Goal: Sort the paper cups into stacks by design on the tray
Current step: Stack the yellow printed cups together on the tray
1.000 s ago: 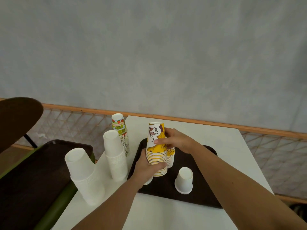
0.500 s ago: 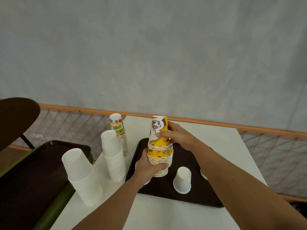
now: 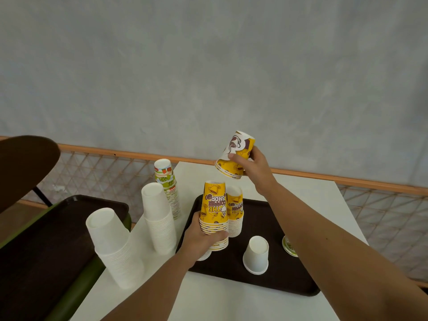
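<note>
Upside-down yellow coffee-print cups (image 3: 234,158), tilted, hang above the dark tray (image 3: 231,267), gripped by the right hand (image 3: 256,169). The left hand (image 3: 202,238) wraps the yellow "COFFEE SHOP" stack (image 3: 214,210) standing on the tray, near a white cup (image 3: 256,254).

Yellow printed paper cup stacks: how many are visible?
3. The front stack stands on the dark brown tray, gripped by the left hand; the rear stack stands behind it; the right hand holds a short stack aloft. Arms may hide others.

- Bare tray (image 3: 278,281) between the yellow stacks (image 3: 214,212) and the white cup (image 3: 256,254) leaves me room to pass.
- Tall white stacks (image 3: 159,218) crowd the counter (image 3: 231,304) left of the tray.
</note>
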`<state>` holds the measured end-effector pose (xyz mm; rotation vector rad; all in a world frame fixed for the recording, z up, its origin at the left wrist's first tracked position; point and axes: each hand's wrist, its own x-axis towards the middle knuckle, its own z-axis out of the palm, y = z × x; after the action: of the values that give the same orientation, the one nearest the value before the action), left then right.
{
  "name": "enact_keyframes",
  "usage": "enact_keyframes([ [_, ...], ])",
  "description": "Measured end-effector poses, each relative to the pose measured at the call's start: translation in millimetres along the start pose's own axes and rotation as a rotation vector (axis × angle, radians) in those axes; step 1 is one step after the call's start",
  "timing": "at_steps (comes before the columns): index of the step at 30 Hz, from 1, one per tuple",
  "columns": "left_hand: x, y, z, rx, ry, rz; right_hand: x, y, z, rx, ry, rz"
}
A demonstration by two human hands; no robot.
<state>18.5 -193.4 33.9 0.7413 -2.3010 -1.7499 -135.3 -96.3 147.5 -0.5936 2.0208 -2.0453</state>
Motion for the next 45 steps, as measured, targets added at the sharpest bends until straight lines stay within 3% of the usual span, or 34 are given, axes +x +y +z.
enact_keyframes([
  [3,1.2,-1.1,-4.0,-0.025,0.032,-0.009,2.9,7.0,-1.8,-0.069,0.081,-0.056],
  [6,1.7,-1.5,-6.6,-0.041,0.045,-0.015,3.3,23.1,-0.1,-0.156,0.058,-0.057],
  [12,3.6,-3.6,-10.7,-0.068,0.063,-0.016,2.6,62.6,6.6,-0.391,0.001,-0.004],
  [23,4.8,-1.1,-14.3,-0.101,0.073,0.002,0.0,82.0,-0.9,-0.54,-0.027,0.148],
  [31,6.1,9.4,-10.4,-0.074,0.082,-0.005,-14.6,40.8,7.3,-0.541,0.077,-0.17],
  [35,6.3,11.6,-8.5,-0.076,0.068,0.004,-29.2,20.4,17.2,-0.341,-0.097,-0.069],
  [40,5.0,17.7,-4.9,-0.08,0.034,0.032,-37.8,20.4,24.6,-0.422,-0.405,0.144],
  [45,3.9,17.7,-2.0,-0.079,0.02,0.036,-42.5,23.7,27.0,-0.389,-0.448,0.182],
])
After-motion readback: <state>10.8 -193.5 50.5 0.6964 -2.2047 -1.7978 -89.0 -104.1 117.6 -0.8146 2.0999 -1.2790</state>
